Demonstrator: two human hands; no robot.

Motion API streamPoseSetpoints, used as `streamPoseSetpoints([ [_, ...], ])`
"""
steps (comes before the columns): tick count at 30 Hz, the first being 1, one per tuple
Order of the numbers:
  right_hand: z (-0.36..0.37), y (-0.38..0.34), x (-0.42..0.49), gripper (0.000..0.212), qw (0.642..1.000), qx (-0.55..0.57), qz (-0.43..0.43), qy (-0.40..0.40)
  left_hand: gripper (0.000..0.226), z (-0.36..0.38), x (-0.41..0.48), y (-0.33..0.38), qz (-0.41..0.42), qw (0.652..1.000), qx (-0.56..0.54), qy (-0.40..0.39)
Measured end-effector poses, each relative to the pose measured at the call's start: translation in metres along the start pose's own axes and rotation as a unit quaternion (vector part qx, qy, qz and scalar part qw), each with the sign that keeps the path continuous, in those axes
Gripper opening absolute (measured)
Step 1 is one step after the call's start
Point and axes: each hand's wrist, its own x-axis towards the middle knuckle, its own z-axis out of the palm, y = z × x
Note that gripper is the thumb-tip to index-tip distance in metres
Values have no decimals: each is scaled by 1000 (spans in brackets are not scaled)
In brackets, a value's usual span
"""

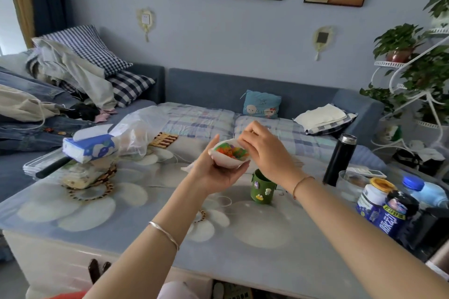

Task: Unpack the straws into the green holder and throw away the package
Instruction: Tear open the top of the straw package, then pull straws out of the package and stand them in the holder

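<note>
Above the green holder (263, 187) on a glass-topped table (243, 250), a person works at a package (227, 161) of straws (232, 151). Just up and left of the holder, the left hand (213, 173) cups the white package from below, fingers wrapped around it, its open mouth turned toward the camera and showing orange, green and yellow straw ends packed inside. Directly above the holder, the right hand (264, 150) reaches into the top edge of that opening with fingers pinched together; whether they grip a straw or the package rim cannot be told. The holder itself stands upright beneath the right wrist, small decorations on its front. Right of the holder stand a black flask (339, 160) and, nearer the camera, a cluster of bottles (388, 206). Far left of the holder sit a blue tissue pack (88, 148) and a clear plastic bag (138, 128). Behind the holder runs a blue sofa (243, 90).
</note>
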Motion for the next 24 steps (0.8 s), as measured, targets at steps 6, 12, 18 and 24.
streamPoseSetpoints([
  [6, 40, 16, -24, 23, 914, 267, 288, 102, 63, -19, 41, -19, 169, 984, 5, 54],
  [12, 94, 38, -58, 49, 412, 716, 543, 151, 97, -45, 91, -43, 389, 865, 214, 232],
  [18, 130, 69, -60, 49, 361, 734, 545, 186, 70, -53, 130, -63, 504, 796, 292, 165],
  [24, 143, 83, -62, 49, 355, 774, 486, 196, 50, -60, 142, -66, 484, 773, 394, 120],
])
